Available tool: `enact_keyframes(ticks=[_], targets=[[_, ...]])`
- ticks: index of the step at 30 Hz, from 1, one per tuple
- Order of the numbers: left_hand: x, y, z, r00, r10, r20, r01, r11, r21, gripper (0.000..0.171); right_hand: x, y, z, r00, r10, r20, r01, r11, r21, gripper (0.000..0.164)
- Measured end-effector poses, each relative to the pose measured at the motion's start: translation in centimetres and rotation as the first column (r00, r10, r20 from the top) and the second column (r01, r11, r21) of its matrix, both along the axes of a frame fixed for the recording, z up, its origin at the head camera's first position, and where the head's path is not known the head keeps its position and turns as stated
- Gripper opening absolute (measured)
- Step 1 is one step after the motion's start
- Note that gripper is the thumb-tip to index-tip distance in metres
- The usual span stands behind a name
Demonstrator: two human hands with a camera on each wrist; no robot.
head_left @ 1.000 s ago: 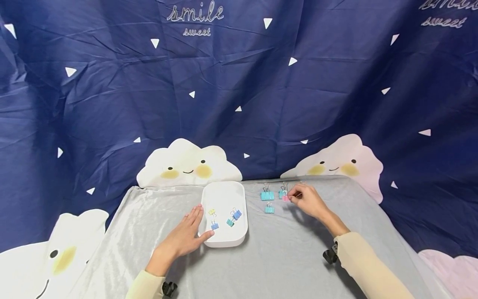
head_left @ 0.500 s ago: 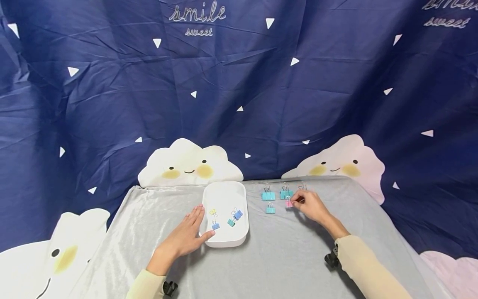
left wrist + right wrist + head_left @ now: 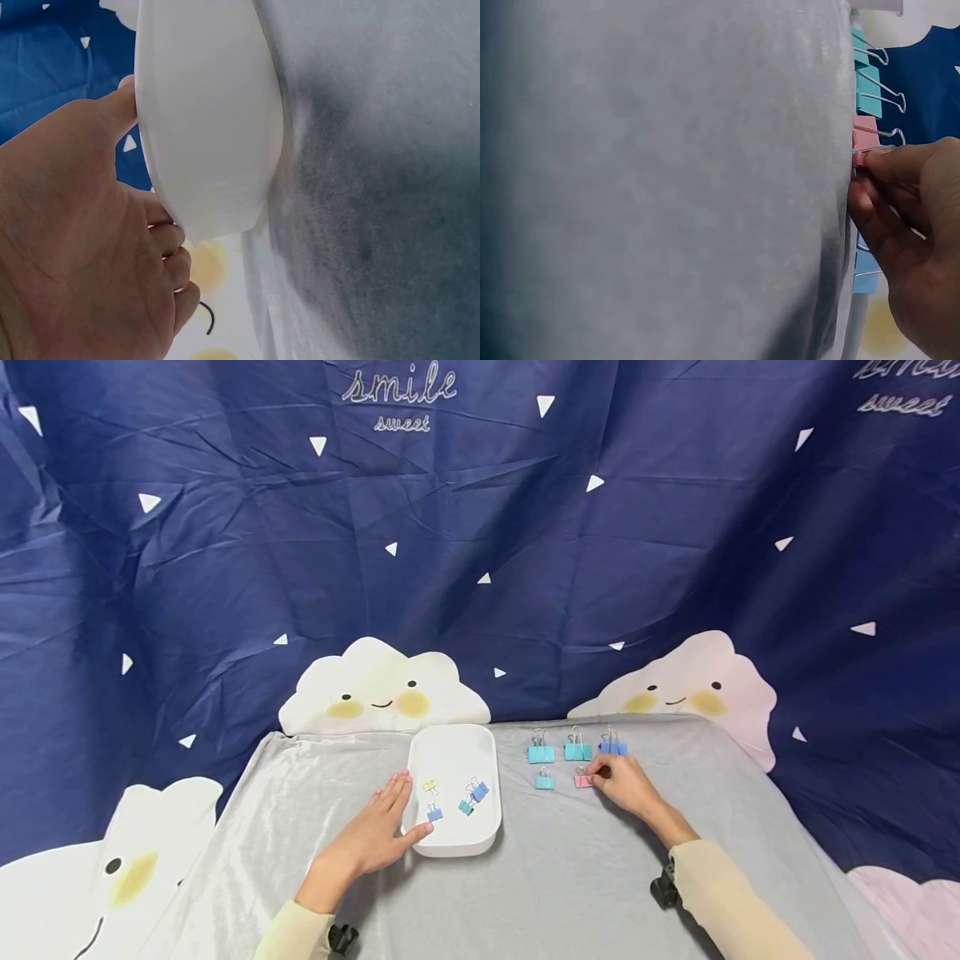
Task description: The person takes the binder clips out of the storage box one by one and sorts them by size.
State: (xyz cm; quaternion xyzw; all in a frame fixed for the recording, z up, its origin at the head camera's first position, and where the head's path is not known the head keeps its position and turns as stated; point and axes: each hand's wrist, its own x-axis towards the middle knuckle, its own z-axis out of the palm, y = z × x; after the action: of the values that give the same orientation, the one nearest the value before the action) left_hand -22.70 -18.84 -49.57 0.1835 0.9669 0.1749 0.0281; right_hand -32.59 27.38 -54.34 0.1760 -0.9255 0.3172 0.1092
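Note:
My right hand (image 3: 628, 787) pinches a small pink binder clip (image 3: 582, 780) by its right side, low over the cloth. In the right wrist view, thumb and fingertips meet at the edge of the pink clip (image 3: 866, 133). Left of it lies a small teal binder clip (image 3: 544, 783). Behind them stand two larger teal binder clips (image 3: 541, 754) and a blue binder clip (image 3: 614, 748), partly hidden by the hand. My left hand (image 3: 367, 837) rests against the left side of a white box (image 3: 453, 748), fingers extended, thumb at the front rim.
Inside the box lie a yellow binder clip (image 3: 429, 787), a light blue clip (image 3: 435, 813), a darker blue clip (image 3: 480, 791) and a teal clip (image 3: 466, 807). Grey cloth (image 3: 540, 885) covers the table. A dark blue curtain (image 3: 450, 527) hangs right behind its back edge.
My right hand has moved the pink clip toward me and slightly right, from in front of a large teal clip down beside the small teal one, uncovering the blue clip. The left hand stays put.

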Motion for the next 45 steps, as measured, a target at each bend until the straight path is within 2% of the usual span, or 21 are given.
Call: enact_keyframes(ticks=[4,25,29,36,45], targets=[[0.0,0.0,-0.1,1.0,-0.004,-0.008,0.004,1.0,-0.005,0.096,0.1,0.0,-0.1,1.0,-0.009,-0.012,0.009,1.0,0.023,0.007],[-0.1,-0.1,-0.1,1.0,0.002,0.006,-0.002,1.0,-0.002,0.097,0.3,-0.1,0.1,0.999,-0.015,0.032,0.016,1.0,-0.018,0.011],[-0.1,-0.1,-0.2,1.0,0.002,0.003,-0.002,1.0,-0.005,0.097,0.2,-0.1,0.4,1.0,-0.029,0.004,0.029,0.999,-0.028,0.013],[-0.1,0.0,-0.2,1.0,0.002,0.005,-0.002,1.0,-0.005,0.097,0.0,-1.2,2.1,0.998,-0.01,-0.06,0.009,1.0,-0.003,0.012],[0.0,0.0,0.0,1.0,0.004,0.009,-0.004,1.0,0.003,0.096,-0.2,-4.3,5.6,0.989,0.094,-0.117,-0.09,0.995,0.045,0.007]])
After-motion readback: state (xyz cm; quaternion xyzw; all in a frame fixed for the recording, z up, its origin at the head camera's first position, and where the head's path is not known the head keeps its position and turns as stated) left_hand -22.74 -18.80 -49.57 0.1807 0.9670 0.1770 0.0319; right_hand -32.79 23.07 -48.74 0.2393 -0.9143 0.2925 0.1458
